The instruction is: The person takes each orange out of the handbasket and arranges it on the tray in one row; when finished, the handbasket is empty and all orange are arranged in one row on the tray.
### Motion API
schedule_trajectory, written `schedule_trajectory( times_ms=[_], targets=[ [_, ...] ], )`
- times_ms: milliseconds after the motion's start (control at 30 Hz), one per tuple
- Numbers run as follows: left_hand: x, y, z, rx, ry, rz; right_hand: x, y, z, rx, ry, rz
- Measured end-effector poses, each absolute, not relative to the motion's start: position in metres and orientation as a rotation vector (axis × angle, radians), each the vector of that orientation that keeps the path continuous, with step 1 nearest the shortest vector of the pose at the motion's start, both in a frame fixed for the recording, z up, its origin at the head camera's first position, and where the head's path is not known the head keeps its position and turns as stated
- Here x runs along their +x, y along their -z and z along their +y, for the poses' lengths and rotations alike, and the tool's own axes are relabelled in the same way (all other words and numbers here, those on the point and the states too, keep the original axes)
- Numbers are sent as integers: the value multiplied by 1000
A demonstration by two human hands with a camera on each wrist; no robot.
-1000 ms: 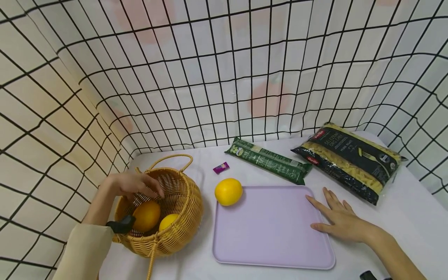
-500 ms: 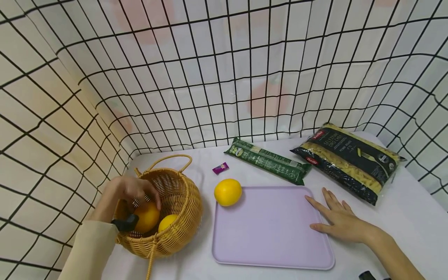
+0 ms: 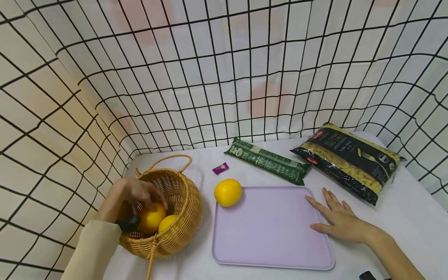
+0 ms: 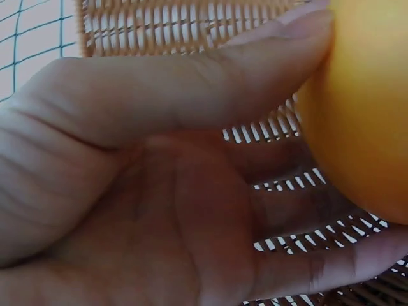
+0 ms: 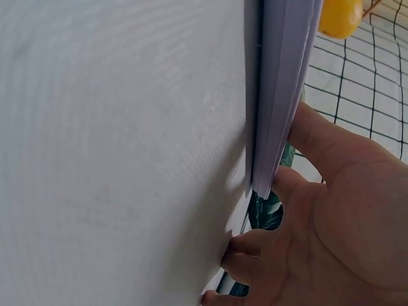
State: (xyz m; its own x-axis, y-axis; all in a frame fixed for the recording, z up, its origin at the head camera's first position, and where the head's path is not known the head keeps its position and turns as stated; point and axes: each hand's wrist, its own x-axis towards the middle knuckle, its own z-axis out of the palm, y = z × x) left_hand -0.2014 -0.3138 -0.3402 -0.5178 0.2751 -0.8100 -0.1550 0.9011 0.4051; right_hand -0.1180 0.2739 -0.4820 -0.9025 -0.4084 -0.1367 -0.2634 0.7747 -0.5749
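Inside the wicker basket [image 3: 190, 210], my left hand [image 3: 140, 192] grips a round yellow-orange fruit [image 3: 153, 218]. The left wrist view has the thumb against one side of this fruit [image 4: 363, 115] and fingers beneath it. A lemon [image 3: 168, 223] lies beside it in the basket, partly hidden by the rim. My right hand [image 3: 337, 217] lies flat with spread fingers at the right edge of a pale purple tray [image 3: 273, 229]. Its thumb and index finger rest on the tray's rim [image 5: 287, 95]; the other fingers are on the white cloth. Another lemon [image 3: 228, 192] sits at the tray's back left corner.
Behind the tray lies a long green packet [image 3: 267, 161], with a small purple wrapped sweet [image 3: 220, 168] to its left. A black-and-yellow bag of penne pasta [image 3: 350, 159] is at the back right. Black wire-grid panels [image 3: 217, 81] stand behind and along both sides. The basket's handle [image 3: 171, 156] stands up at its back.
My left hand has reached down into the basket, taken hold of the yellow-orange fruit and shifted it slightly right, towards the lemon there. My right hand and the tray have stayed put.
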Motion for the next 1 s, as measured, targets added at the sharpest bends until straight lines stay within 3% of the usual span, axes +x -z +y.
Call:
schedule_trajectory(
  times_ms=[367,667,1000],
  targets=[
    [-205,343,-309,125,-528,2086,-118,482,273,-523,810,2730],
    [-209,345,-313,406,-612,2198,-118,482,274,-529,805,2730],
    [-211,347,-310,428,-608,2185,-119,482,274,-526,803,2732]
  ],
)
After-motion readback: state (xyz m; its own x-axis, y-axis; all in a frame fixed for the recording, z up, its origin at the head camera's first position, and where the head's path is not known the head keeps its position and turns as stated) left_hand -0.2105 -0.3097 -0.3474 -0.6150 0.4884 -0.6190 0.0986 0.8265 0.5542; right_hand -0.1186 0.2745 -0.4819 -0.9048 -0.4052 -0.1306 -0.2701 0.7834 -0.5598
